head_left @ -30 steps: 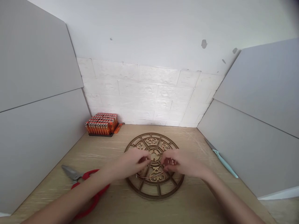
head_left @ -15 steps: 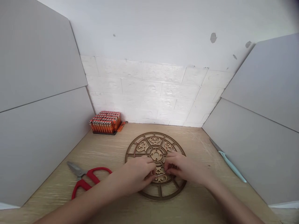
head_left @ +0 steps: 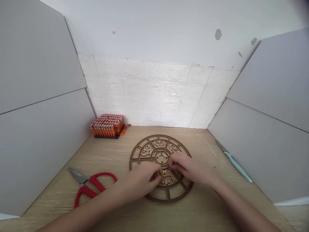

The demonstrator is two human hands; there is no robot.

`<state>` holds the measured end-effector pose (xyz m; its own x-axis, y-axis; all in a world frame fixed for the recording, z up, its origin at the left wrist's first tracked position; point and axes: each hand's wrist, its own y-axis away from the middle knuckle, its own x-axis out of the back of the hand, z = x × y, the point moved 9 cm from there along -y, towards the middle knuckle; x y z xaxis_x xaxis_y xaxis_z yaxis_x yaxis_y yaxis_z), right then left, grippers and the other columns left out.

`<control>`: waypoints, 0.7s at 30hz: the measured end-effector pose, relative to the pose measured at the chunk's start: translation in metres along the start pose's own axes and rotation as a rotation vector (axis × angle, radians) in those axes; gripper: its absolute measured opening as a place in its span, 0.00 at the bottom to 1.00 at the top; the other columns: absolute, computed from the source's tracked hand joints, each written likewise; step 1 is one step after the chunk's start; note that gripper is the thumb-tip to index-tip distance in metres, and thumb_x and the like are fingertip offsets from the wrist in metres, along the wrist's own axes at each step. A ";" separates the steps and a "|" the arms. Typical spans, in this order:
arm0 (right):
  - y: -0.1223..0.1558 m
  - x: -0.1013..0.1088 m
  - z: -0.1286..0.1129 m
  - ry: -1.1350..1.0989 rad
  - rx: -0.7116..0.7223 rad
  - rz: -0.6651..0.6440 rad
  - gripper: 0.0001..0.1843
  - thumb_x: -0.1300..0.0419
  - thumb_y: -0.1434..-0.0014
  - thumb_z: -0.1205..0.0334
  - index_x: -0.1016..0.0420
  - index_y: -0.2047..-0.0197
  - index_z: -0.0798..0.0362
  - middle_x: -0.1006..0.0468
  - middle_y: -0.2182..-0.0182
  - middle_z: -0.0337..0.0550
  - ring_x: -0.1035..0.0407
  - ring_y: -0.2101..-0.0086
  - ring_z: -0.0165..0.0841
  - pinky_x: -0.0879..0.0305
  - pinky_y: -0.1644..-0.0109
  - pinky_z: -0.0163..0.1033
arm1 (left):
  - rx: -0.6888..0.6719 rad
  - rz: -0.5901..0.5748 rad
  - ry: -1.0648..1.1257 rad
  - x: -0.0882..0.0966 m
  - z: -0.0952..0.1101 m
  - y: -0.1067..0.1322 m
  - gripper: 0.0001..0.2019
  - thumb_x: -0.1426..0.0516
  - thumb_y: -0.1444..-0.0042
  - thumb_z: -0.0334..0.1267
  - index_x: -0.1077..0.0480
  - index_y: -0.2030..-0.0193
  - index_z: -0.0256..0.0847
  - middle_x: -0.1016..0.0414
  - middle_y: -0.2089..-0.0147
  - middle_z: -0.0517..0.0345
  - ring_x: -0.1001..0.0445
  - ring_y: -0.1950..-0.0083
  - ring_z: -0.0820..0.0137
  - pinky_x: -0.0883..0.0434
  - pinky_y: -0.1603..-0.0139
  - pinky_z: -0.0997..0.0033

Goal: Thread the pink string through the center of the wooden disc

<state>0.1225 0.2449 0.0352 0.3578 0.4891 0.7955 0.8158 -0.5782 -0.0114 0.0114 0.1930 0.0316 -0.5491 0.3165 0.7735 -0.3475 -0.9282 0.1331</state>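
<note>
Wooden fretwork disc (head_left: 146, 149) under the curled left hand (head_left: 141, 180) and right hand (head_left: 189, 167), grip unclear

No words, numbers or signs can be read here. Any print on the orange lighters (head_left: 104, 126) in their black tray (head_left: 106, 137) is too small to tell, and the red scissors (head_left: 84, 190) and wooden disc (head_left: 130, 161) show none.

The left forearm (head_left: 79, 211) and right forearm (head_left: 243, 209) are bare, smooth and slender, tapering to narrow wrists. The left hand (head_left: 142, 180) and right hand (head_left: 190, 169) are bare too, small with slim fingers, and nothing is worn anywhere along the arms in view
</note>
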 end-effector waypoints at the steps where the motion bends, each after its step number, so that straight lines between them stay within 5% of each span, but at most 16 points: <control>1: 0.000 0.001 -0.001 -0.013 0.008 0.007 0.07 0.50 0.36 0.72 0.34 0.63 0.53 0.32 0.63 0.36 0.40 0.60 0.28 0.41 0.57 0.34 | 0.023 -0.001 0.040 0.000 -0.002 0.000 0.12 0.52 0.40 0.44 0.31 0.62 0.42 0.31 0.66 0.64 0.37 0.67 0.79 0.45 0.67 0.79; 21: -0.005 0.024 -0.004 -0.255 0.028 0.134 0.07 0.49 0.33 0.62 0.30 0.59 0.51 0.30 0.62 0.37 0.37 0.59 0.29 0.40 0.54 0.35 | -0.009 0.065 0.124 0.003 -0.004 -0.006 0.09 0.48 0.43 0.42 0.28 0.63 0.44 0.32 0.62 0.63 0.38 0.62 0.80 0.42 0.61 0.81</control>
<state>0.1248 0.2569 0.0570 0.5631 0.5599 0.6078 0.7644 -0.6324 -0.1256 0.0091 0.2005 0.0311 -0.6598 0.2782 0.6980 -0.3151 -0.9458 0.0791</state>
